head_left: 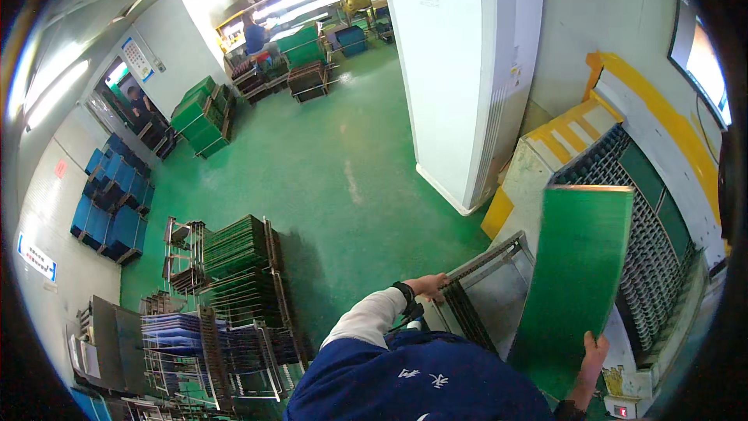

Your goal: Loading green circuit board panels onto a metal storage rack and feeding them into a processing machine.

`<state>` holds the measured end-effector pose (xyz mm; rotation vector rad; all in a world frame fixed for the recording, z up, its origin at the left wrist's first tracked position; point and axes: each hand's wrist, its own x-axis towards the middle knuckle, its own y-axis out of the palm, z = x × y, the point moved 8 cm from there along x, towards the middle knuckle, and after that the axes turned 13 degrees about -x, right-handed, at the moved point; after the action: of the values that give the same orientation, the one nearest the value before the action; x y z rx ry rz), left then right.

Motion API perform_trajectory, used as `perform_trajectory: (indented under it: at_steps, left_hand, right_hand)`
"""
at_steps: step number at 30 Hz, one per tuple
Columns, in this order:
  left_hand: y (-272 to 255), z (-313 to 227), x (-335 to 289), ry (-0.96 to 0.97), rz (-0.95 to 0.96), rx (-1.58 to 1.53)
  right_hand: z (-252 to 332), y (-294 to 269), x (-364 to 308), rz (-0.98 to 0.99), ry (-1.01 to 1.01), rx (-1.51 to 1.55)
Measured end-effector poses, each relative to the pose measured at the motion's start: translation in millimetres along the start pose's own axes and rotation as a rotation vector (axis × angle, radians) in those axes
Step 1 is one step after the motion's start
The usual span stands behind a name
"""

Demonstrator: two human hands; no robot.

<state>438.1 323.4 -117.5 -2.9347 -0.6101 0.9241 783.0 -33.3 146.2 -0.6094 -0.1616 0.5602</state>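
Observation:
My right hand (594, 352) grips a large green circuit-board panel (575, 265) by its right edge near the lower corner. The panel stands tilted upward, its far edge beside a machine's roller conveyor (654, 242). My left hand (427, 286), with a dark band at the wrist, is closed on the near left corner of a metal slotted rack (494, 259). This rack stands in front of me, just left of the panel, which hides part of it. The fingertips of my right hand are partly hidden by the panel's edge.
A tall white cabinet unit (452, 78) stands ahead beside the yellow-edged machine (600, 121). Racks of green panels (238, 249) and blue panels (175, 331) are at the left. Blue bins (117, 203) line the left wall. Several people work at far benches.

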Motion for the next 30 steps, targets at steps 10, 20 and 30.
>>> perform_trajectory:
  at_steps: [10, 20, 30]
  left_hand:
    - [-16, -48, -35, 0.051, -0.174, 0.24]
    - [48, -159, -69, 0.109, 0.521, -0.787]
    - [81, -224, -72, 0.147, 0.539, -0.87]
  right_hand:
    - [-39, 48, 39, -0.043, 0.395, 0.626]
    - [-2, 96, 40, 0.068, 0.415, 0.898]
    - [-10, 75, 46, 0.126, 0.493, 1.079]
